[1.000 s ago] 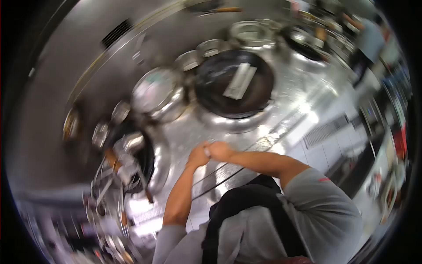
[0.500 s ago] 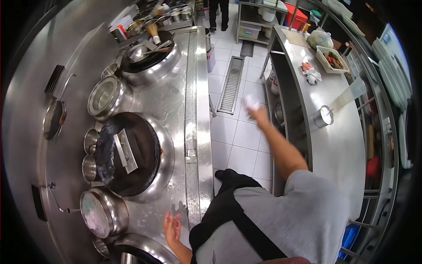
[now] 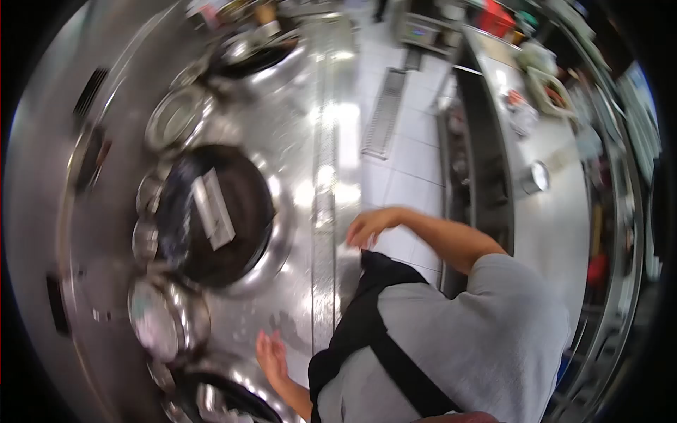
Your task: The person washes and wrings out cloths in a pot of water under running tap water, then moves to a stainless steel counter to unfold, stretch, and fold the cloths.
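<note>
The right grip [image 3: 370, 227] is over the front edge of the steel surface [image 3: 233, 317], its fingers bent downward; blur hides whether anything is pinched in it, so I cannot tell. The left grip [image 3: 272, 359] has its fingers spread apart and no object shows in it.

Directly across from the right grip, toward the wall, is the central wok [image 3: 250, 211], touched by neither hand. A pale flat strip [image 3: 219, 209] lies inside it; whether it is one creased piece or two side by side is unclear. The wok looks heavy and stiff, best taken by opposite sides of its rim. The strip is probably light and thin, easiest to lift by a long edge; its slipperiness cannot be judged.

By count, there are three dark woks: the central one, one beyond both grips [image 3: 264, 60], and one just beside the left grip [image 3: 243, 395]. One lidded pot [image 3: 155, 321] sits wallward of the left grip. Two small metal pots [image 3: 145, 240] stand past the central wok. Behind the right grip, one metal cup [image 3: 537, 176] stands on the other surface [image 3: 546, 247].
</note>
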